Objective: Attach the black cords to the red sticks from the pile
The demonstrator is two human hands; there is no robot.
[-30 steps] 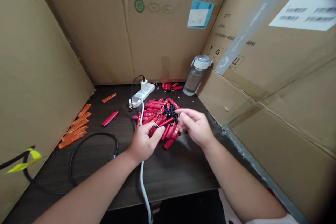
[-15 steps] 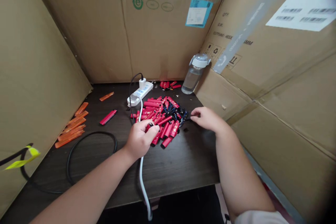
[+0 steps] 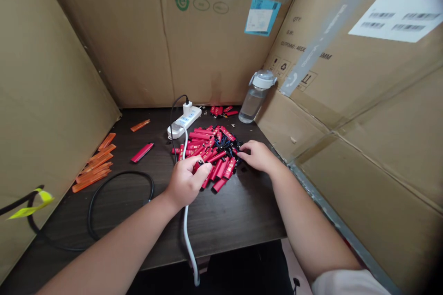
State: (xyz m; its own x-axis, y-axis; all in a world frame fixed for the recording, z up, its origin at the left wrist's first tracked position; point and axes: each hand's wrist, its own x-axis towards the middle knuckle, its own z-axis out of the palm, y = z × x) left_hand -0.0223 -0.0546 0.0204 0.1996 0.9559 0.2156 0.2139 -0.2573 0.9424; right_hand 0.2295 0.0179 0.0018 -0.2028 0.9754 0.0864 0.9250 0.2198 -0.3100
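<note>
A heap of small red stick-shaped pieces (image 3: 207, 145), mixed with small black parts (image 3: 226, 144), lies mid-table. My left hand (image 3: 185, 182) is closed round one red piece with a black end at the heap's near edge. My right hand (image 3: 258, 156) rests on the heap's right side, fingers curled onto the black parts; what they hold is hidden.
A white power strip (image 3: 185, 122) with a white cable (image 3: 187, 235) runs toward me. A black cable (image 3: 114, 179) loops at left. Orange sticks (image 3: 93, 173) lie far left, one red stick (image 3: 141, 152) lies alone. A water bottle (image 3: 254, 97) stands at the back. Cardboard walls enclose the table.
My right hand swung out to the right of the heap, then came back onto its right edge. My left hand stayed put, holding the red piece.
</note>
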